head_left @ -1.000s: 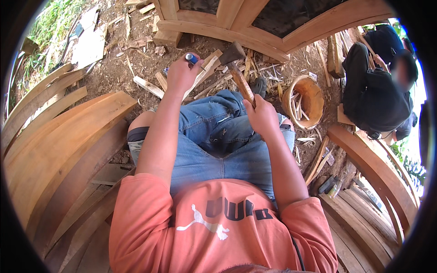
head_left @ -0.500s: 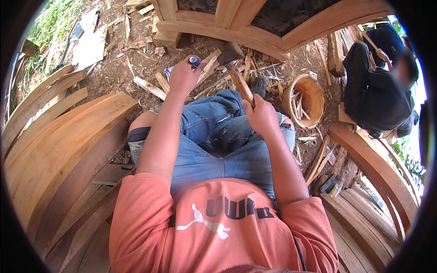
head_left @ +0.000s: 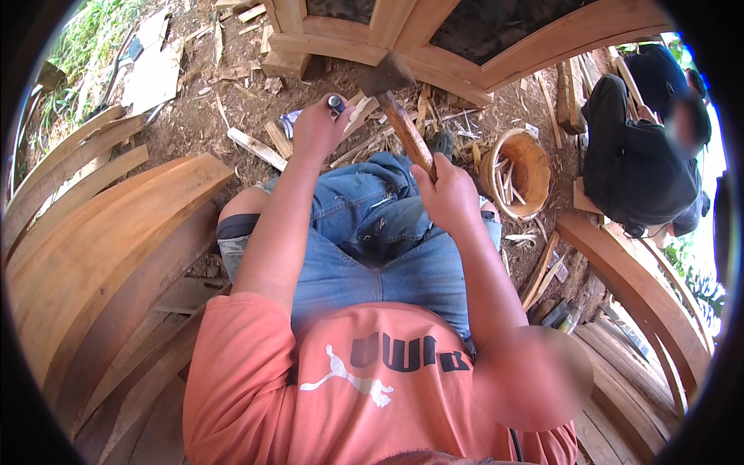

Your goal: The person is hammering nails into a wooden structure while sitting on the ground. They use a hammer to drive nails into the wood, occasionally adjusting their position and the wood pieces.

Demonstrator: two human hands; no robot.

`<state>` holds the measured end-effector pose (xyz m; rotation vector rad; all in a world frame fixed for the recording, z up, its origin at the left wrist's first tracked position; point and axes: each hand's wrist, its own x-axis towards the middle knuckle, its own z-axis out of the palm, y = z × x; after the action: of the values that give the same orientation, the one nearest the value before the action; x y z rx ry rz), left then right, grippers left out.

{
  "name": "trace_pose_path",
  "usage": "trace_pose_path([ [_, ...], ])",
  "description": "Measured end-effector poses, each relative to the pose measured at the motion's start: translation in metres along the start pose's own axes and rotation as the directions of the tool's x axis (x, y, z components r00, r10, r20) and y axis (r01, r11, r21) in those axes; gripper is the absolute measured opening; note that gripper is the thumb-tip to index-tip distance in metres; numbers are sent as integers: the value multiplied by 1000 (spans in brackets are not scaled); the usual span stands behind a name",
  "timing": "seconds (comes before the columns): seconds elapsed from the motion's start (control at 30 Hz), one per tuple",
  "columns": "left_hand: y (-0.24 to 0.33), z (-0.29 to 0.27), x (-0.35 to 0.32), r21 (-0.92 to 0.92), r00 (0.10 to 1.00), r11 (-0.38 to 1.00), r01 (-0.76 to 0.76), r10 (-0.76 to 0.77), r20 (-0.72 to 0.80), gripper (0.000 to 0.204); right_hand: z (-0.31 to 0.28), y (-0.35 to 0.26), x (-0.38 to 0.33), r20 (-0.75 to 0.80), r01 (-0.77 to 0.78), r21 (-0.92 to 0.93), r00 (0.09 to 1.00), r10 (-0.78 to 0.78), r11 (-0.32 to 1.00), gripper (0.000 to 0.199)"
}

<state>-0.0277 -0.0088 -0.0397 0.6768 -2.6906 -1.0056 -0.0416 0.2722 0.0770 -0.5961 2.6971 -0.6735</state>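
Observation:
My left hand (head_left: pixel 318 130) is closed around an upright tool handle (head_left: pixel 335 101) with a round blue-and-metal end. Its lower part is hidden by my fingers. In my right hand (head_left: pixel 451 194) is the wooden handle of a hatchet (head_left: pixel 406 136). The hatchet's dark metal head is blurred and hangs to the right of the blue handle, apart from it. Pale strips of wood (head_left: pixel 361 111) lie on the ground below both tools. My legs in blue jeans (head_left: pixel 349 267) are folded under my arms.
A panelled wooden frame (head_left: pixel 341 48) stands ahead. A round container (head_left: pixel 545 167) with wood sticks sits at the right, and a person in dark clothes (head_left: pixel 635 167) crouches beyond it. Curved planks (head_left: pixel 116 248) are stacked at the left, more boards (head_left: pixel 643 279) at the right. Wood shavings cover the ground.
The hatchet head has moved slightly up and to the left, with my right hand shifting a little. The blue handle has tilted slightly. The other person's arm has lowered.

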Motion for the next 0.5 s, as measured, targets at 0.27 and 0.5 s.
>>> trace_pose_path([
  [0.27, -5, 9, -2, 105, 997, 992, -65, 68, -32, 34, -5, -29, 22, 2, 212, -76, 977, -213, 974, 36],
  [0.5, -13, 16, 2, 50, 994, 996, -72, 76, -85, 37, -9, -46, 23, 22, 217, -121, 976, -216, 969, 36],
])
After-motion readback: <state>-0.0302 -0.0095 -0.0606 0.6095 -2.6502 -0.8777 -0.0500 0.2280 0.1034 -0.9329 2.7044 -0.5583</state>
